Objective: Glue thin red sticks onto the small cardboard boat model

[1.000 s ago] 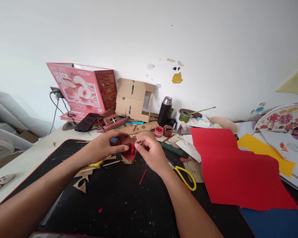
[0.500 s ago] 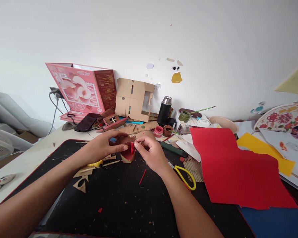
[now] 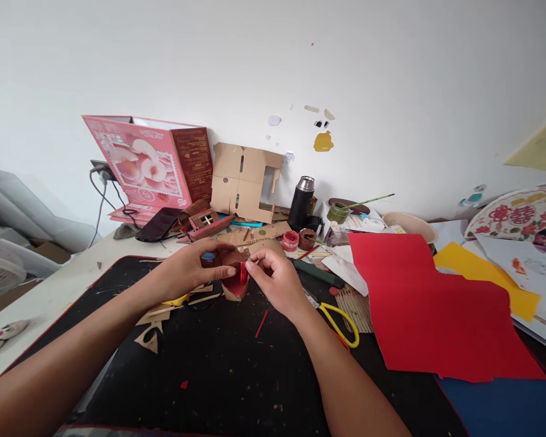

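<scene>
Honestly, little differs from a second ago: the whole view sits a touch higher, while both hands and the piece between them keep nearly the same pose. The left hand [image 3: 193,267] is partly closed around a small painted cardboard piece [image 3: 235,291], its fingers arched over the far side and its thumb pressing in near the middle. The right hand [image 3: 273,276] is drawn in tight, thumb and forefinger pinched at the right edge of the red strips [image 3: 244,274], which stand upright in the cardboard piece; the exact contact is too small to make out. The piece is between the two hands, over the far part of the black mat [image 3: 218,376]. Nearer the person, a thin red stick [image 3: 261,324] lies on the mat, as before, and cardboard scraps [image 3: 150,341] lie to the left, below the left wrist.
</scene>
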`<state>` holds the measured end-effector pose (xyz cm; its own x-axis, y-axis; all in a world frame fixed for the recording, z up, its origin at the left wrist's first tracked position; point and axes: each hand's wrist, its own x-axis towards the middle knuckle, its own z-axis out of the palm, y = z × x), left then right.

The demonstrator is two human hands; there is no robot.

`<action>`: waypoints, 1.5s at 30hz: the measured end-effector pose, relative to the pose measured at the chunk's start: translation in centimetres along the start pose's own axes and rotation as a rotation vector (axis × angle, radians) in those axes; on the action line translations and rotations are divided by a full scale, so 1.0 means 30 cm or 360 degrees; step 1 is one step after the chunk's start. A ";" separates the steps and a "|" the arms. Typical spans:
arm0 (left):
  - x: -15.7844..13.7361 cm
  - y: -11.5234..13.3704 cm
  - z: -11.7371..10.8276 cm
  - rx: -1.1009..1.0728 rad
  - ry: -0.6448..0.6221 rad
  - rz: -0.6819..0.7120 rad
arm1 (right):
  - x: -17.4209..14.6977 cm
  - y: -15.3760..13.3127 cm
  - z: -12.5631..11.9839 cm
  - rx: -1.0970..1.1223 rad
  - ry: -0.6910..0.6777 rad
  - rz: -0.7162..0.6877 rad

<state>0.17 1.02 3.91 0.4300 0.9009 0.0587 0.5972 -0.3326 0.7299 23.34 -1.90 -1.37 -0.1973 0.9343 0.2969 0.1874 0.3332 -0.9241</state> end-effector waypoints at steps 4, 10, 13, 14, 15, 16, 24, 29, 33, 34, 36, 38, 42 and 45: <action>-0.001 -0.001 0.001 0.0045 0.0023 0.0011 | 0.000 -0.002 0.001 0.0005 -0.0004 0.0013; 0.000 -0.002 0.002 0.0035 0.0041 0.0012 | 0.002 -0.004 -0.001 -0.0014 0.0020 0.0004; 0.000 -0.007 0.004 0.0035 0.0049 0.0016 | 0.003 -0.005 -0.002 -0.0002 0.0018 -0.0009; 0.000 -0.008 0.004 0.0034 0.0049 0.0019 | 0.003 -0.006 -0.003 0.0010 0.0014 -0.0013; 0.000 -0.009 0.005 0.0034 0.0050 0.0021 | 0.003 -0.006 -0.003 0.0019 0.0010 -0.0014; 0.000 -0.009 0.005 0.0031 0.0050 0.0024 | 0.003 -0.007 -0.004 0.0024 0.0009 -0.0014; 0.001 -0.003 0.002 0.0008 0.0051 0.0031 | 0.004 -0.009 -0.006 0.0057 -0.0018 0.0011; -0.001 -0.008 0.007 -0.0028 0.0039 0.0011 | 0.005 -0.005 -0.004 0.0079 -0.0040 0.0009; -0.003 -0.011 0.008 -0.0029 0.0032 0.0012 | 0.004 0.003 -0.002 0.0088 -0.0051 0.0032; -0.003 -0.011 0.007 -0.0028 0.0027 0.0011 | 0.004 0.005 -0.002 0.0091 -0.0054 0.0037; -0.003 -0.010 0.006 -0.0016 0.0023 0.0015 | 0.004 0.008 -0.001 0.0103 -0.0059 0.0042; -0.002 -0.011 0.004 0.0002 0.0020 0.0026 | 0.004 0.008 -0.001 0.0109 -0.0059 0.0036; -0.003 -0.019 0.002 0.0001 0.0024 0.0029 | 0.005 0.006 -0.001 0.0093 -0.0042 0.0040; -0.002 -0.026 0.002 0.0008 0.0031 0.0017 | 0.004 0.002 -0.001 0.0083 -0.0034 0.0057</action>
<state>-0.29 1.20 3.31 0.4233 0.9025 0.0800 0.5961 -0.3439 0.7256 23.35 -1.76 -1.38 -0.2119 0.9425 0.2585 0.1445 0.2918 -0.9455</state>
